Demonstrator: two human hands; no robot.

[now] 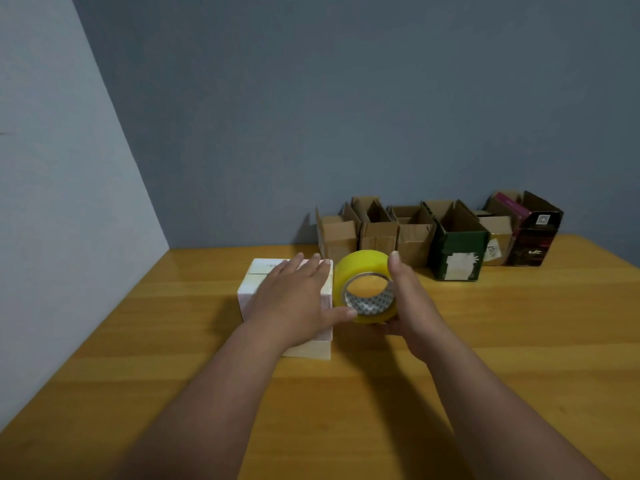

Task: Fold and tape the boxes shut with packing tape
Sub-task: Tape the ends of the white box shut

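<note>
Left hand (pixel 294 292) flat on white box (pixel 254 282); right hand (pixel 407 306) grips tape roll (pixel 363 287) before open boxes (pixel 398 233).

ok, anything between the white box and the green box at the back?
Yes, in the head view: the yellow tape roll, gripped by the right hand, sits between the white box and the green box. The left hand rests flat on the white box.

From my seat I see two bare forearms coming in from the bottom edge; no sleeves, no cuffs reach the wrists; the left hand (pixel 294 296) wears no glove, ring or watch that I can make out; the right hand (pixel 410 306) is likewise bare, its wrist without band or strap; nails look short and unpainted.
</note>
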